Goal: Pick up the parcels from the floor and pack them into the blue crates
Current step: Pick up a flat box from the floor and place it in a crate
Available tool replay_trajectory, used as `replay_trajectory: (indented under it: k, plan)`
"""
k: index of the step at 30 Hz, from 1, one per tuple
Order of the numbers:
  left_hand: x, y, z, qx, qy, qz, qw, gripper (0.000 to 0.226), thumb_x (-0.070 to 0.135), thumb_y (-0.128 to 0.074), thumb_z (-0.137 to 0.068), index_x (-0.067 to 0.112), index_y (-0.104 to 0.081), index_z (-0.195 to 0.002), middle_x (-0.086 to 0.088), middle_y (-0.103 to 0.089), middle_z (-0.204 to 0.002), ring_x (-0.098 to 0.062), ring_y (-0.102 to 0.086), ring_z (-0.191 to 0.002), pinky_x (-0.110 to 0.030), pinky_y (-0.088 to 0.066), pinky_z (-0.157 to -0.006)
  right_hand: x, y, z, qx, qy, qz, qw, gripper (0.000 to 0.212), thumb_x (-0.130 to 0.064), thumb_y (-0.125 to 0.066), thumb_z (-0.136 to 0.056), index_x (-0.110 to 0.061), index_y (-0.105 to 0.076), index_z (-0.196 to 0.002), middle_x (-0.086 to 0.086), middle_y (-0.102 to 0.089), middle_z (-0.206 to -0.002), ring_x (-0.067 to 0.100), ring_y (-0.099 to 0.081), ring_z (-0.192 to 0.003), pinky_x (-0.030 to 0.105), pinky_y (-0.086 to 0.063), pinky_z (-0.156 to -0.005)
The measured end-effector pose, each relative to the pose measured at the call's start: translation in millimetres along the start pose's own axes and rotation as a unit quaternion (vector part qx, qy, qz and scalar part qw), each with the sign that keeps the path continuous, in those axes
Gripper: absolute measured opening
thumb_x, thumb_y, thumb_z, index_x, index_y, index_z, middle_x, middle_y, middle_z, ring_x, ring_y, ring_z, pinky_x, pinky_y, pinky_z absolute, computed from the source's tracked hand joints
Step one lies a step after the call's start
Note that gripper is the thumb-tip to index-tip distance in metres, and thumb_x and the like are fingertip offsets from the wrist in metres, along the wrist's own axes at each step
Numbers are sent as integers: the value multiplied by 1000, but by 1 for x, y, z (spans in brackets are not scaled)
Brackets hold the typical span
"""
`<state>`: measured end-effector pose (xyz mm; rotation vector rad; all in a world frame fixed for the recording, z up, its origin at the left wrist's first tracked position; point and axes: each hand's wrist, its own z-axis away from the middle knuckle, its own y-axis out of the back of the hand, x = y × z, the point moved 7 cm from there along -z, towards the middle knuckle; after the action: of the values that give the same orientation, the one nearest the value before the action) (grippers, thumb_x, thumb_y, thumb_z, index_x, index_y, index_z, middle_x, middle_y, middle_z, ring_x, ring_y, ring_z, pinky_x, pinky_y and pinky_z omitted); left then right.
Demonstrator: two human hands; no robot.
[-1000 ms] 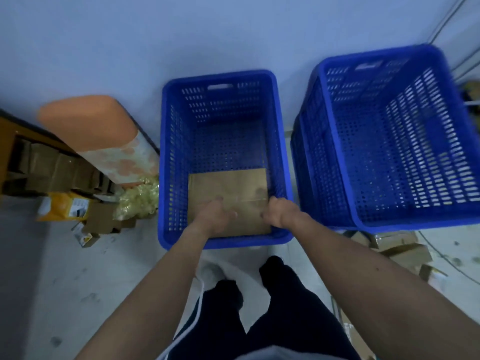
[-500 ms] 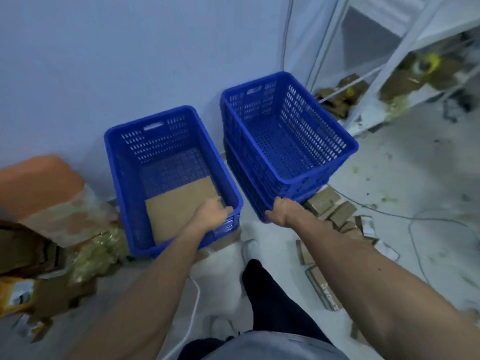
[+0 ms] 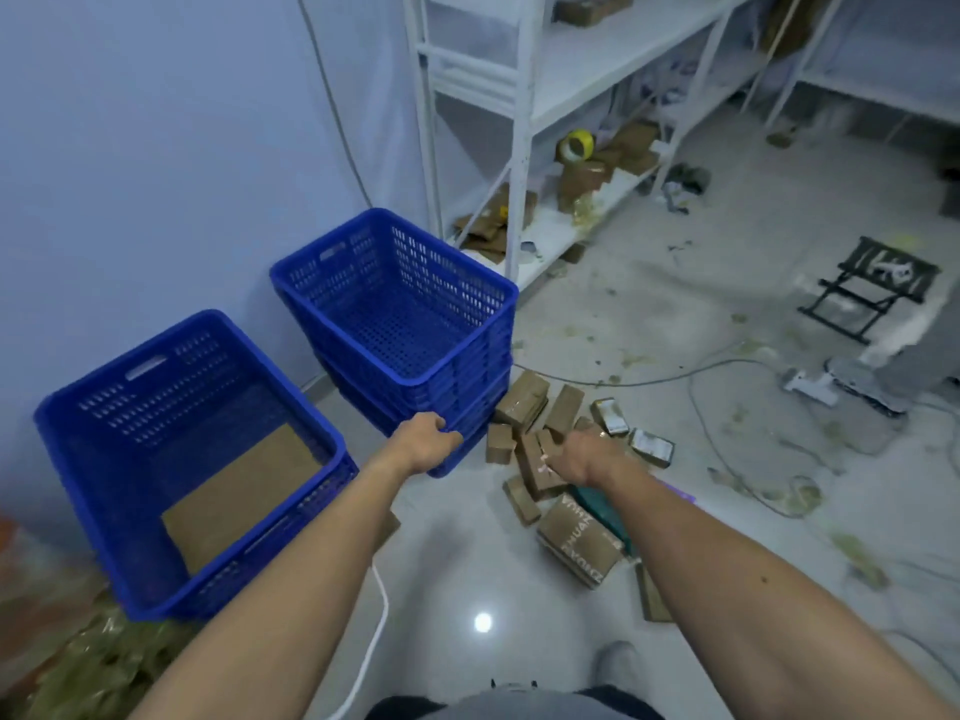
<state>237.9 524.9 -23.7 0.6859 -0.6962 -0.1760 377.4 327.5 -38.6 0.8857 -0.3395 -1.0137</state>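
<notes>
Because the parcels (image 3: 522,402) lay heaped on the floor just right of the stacked blue crates (image 3: 483,356), the right hand (image 3: 576,457) reached low over them. Its fingers pointed away, so I could not tell whether they grasped any. The left hand (image 3: 426,444) curled over the stack's near corner, probably for balance. One flat parcel (image 3: 244,498) lay in the left crate (image 3: 93,470). The right forearm (image 3: 727,563) hid some near parcels.

Before you, the pale floor (image 3: 649,330) carries one blue crate (image 3: 171,407) near left and a stack of blue crates (image 3: 441,387) just right of it. Brown parcels (image 3: 524,402) lie scattered right of the stack. A white shelf rack (image 3: 519,148) stands far behind, a black folding stool (image 3: 872,283) far right, and a cable (image 3: 701,363) trails between.
</notes>
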Motion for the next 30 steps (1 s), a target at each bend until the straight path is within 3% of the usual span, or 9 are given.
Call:
replay_trajectory:
  k: [3,7,10,14,17,21,26,30]
  plan:
    - [65,-54,2,-14,-35,-32,999,26,38,-58,-91,19,-48,-77,-9,-56,-82,-21,-49,-72,-35,-40,-67,72,-2,-8,-9,-18,-40,999,52,-44,-49,-88,-11,-60,-126,11,-59,-133,32,-58,-115,34,-48,-93]
    - [126,-134,-2,-59,-44,-51,996,35,39,-60,-92,8,-65,-110,-10,-66,-111,-29,-60,-103,-35,-48,-85,142,1,-7,-4,-1,-68,998,52,-36,-52,-94,-9,-48,-138,15,-56,-135,34,-56,-118,33,-45,-93]
    - [155,-177,-8,-90,-38,-65,993,41,38,-63,-90,10,-63,-121,-4,-65,-117,-27,-59,-112,-33,-47,-94,191,-7,-20,-16,-29,-75,997,58,-43,-51,-93,-7,-48,-138,18,-54,-138,33,-55,-121,34,-45,-97]
    - [170,-220,-16,-143,-18,-65,987,57,47,-66,-85,19,-56,-134,-2,-61,-127,-24,-56,-119,-34,-45,-100,241,-31,-27,-56,-40,-88,994,55,-44,-48,-96,-5,-51,-134,18,-55,-136,32,-56,-120,31,-44,-89]
    - [174,-241,-33,-157,-16,-89,983,63,52,-63,-83,21,-54,-137,-4,-57,-136,-26,-54,-122,-38,-45,-104,273,-48,-36,-54,-43,-101,992,47,-43,-50,-97,-6,-61,-124,15,-63,-126,28,-61,-112,29,-45,-85]
    - [161,-277,-69,-208,-20,-168,963,76,54,-61,-81,19,-41,-146,-5,-52,-142,-29,-51,-126,-41,-43,-106,297,-85,-53,-80,-79,-129,985,46,-42,-48,-98,-16,-51,-136,8,-56,-137,29,-55,-122,34,-44,-96]
    - [122,-326,-139,-251,-2,-202,947,84,50,-61,-80,23,-27,-153,-6,-48,-147,-29,-49,-130,-39,-44,-105,317,-142,-101,-89,-140,-162,973,41,-37,-47,-98,-8,-57,-124,16,-59,-130,32,-57,-117,29,-39,-81]
    - [88,-366,-184,-280,26,-198,939,83,52,-58,-90,18,-20,-156,-8,-42,-152,-29,-45,-134,-35,-41,-104,326,-196,-145,-104,-174,-191,960,43,-35,-49,-98,-6,-55,-128,18,-53,-137,33,-52,-123,30,-40,-88]
